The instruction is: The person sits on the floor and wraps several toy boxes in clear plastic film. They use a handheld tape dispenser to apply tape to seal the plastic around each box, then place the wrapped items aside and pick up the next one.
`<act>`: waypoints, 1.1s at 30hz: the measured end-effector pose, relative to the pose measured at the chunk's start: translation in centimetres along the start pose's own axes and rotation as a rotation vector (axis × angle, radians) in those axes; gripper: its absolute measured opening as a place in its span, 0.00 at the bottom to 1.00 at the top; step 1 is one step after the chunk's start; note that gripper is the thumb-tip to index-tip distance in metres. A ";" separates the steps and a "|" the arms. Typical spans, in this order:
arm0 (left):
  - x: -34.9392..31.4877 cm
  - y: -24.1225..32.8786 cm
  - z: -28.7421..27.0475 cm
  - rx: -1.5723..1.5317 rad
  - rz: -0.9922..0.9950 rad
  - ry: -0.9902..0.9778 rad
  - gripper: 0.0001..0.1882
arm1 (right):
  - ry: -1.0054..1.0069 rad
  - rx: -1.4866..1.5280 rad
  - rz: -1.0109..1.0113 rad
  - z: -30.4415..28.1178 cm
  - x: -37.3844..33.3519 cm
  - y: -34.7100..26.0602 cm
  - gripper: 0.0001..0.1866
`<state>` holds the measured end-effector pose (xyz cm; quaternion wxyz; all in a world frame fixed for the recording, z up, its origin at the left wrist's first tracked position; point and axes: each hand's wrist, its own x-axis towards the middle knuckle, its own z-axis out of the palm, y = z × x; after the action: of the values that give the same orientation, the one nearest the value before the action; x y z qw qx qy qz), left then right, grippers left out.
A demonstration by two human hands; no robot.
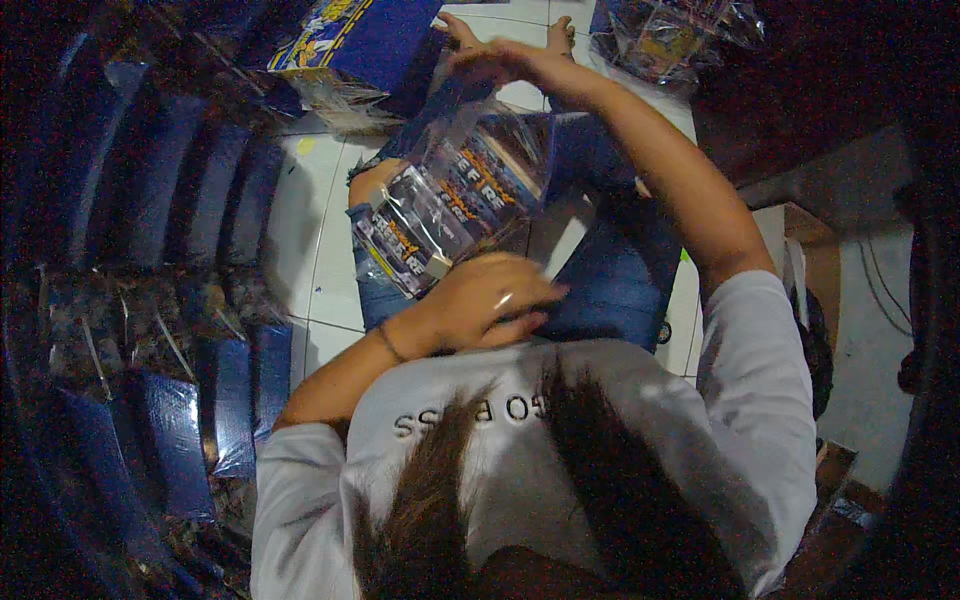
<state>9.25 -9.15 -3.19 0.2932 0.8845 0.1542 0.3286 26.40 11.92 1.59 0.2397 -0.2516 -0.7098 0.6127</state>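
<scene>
Across my lap lies a bundle of small printed boxes (480,185) in dark, orange and white colours, with loose clear plastic film (465,125) around it. One box (405,240) at the bundle's near left also has shiny film over it. My left hand (490,300) is at the near edge of the bundle, palm down, thumb and fingers apart, with no object visible in it. Beyond the bundle, my right hand (500,65) reaches out above the loose film. Motion smears its fingers, so whether they grip the film is unclear.
Stacks of blue film-wrapped packs (175,430) line the left side. A large blue printed box (350,50) stands at the far left, and a film-wrapped bundle (680,40) at the far right. White floor tiles (315,235) lie under my legs. An open-fronted wooden unit (810,240) stands right.
</scene>
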 end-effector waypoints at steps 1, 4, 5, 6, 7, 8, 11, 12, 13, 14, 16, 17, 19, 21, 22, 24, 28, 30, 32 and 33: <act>-0.7 1.0 -1.8 0.180 0.076 0.089 0.20 | -0.091 -0.034 -0.171 -0.1 -0.9 -0.9 0.50; -0.7 1.7 -3.1 0.613 -0.072 1.052 0.19 | -0.262 -0.517 -0.522 1.4 -3.0 -3.2 0.37; -0.3 1.2 -2.8 0.625 -0.287 1.007 0.17 | -0.210 -0.712 -0.498 2.3 -3.4 -3.9 0.33; -0.3 0.7 -2.9 0.653 -0.429 0.951 0.15 | -0.183 -0.933 -0.456 3.2 -3.7 -5.0 0.28; -0.2 0.1 -2.9 0.640 -0.549 0.882 0.14 | -0.145 -0.937 -0.414 4.2 -3.8 -5.8 0.25; -0.4 -0.4 -2.9 0.662 -0.496 0.872 0.12 | -0.141 -0.961 -0.375 4.6 -4.0 -7.0 0.23; -1.8 -0.9 -3.4 0.552 -0.422 0.836 0.07 | -0.070 -0.776 -0.399 5.2 -4.3 -9.1 0.14; -2.3 -0.9 -3.6 0.482 -0.432 0.849 0.06 | -0.026 -0.699 -0.439 5.2 -4.4 -9.2 0.11; -2.7 -0.5 -3.8 0.417 -0.475 0.853 0.05 | 0.028 -0.557 -0.535 4.8 -4.5 -9.3 0.09; -3.0 -0.3 -4.2 0.363 -0.503 0.845 0.06 | 0.099 -0.619 -0.641 4.6 -4.4 -8.9 0.08; -2.9 0.3 -4.8 0.431 -0.404 0.810 0.06 | -0.080 -0.716 -0.599 4.1 -4.2 -7.9 0.08; -2.5 0.5 -5.0 0.474 -0.364 0.773 0.05 | -0.171 -0.742 -0.579 4.0 -4.0 -7.2 0.08; -1.2 0.8 -5.6 0.481 -0.360 0.811 0.06 | -0.238 -0.768 -0.495 3.7 -3.6 -6.6 0.07; 0.4 0.9 -6.1 0.401 -0.386 0.839 0.06 | -0.178 -0.778 -0.511 3.8 -3.3 -6.8 0.07; 1.2 0.9 -6.4 0.313 -0.415 0.852 0.06 | -0.170 -0.772 -0.488 3.9 -3.2 -7.2 0.07; 2.4 0.9 -7.1 0.242 -0.456 0.817 0.08 | -0.090 -0.734 -0.394 4.6 -3.2 -7.9 0.07; 3.1 0.9 -7.6 -0.315 -0.636 0.895 0.08 | 0.303 -0.916 -0.940 5.9 -3.3 -8.4 0.12; 3.1 0.6 -7.7 -0.317 -0.684 0.864 0.08 | 0.086 -1.110 -0.839 6.0 -3.2 -8.2 0.09; 3.1 0.1 -7.8 -0.207 -0.553 0.916 0.08 | -0.087 -1.134 -0.669 5.6 -3.0 -8.2 0.09; 3.1 -0.1 -8.0 -0.170 -0.511 0.930 0.08 | -0.144 -1.072 -0.549 5.3 -2.9 -8.5 0.10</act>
<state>6.16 -4.27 3.18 0.3351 0.5531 0.4513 0.6149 24.60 5.04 9.19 0.1803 -0.1028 -0.9730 0.1013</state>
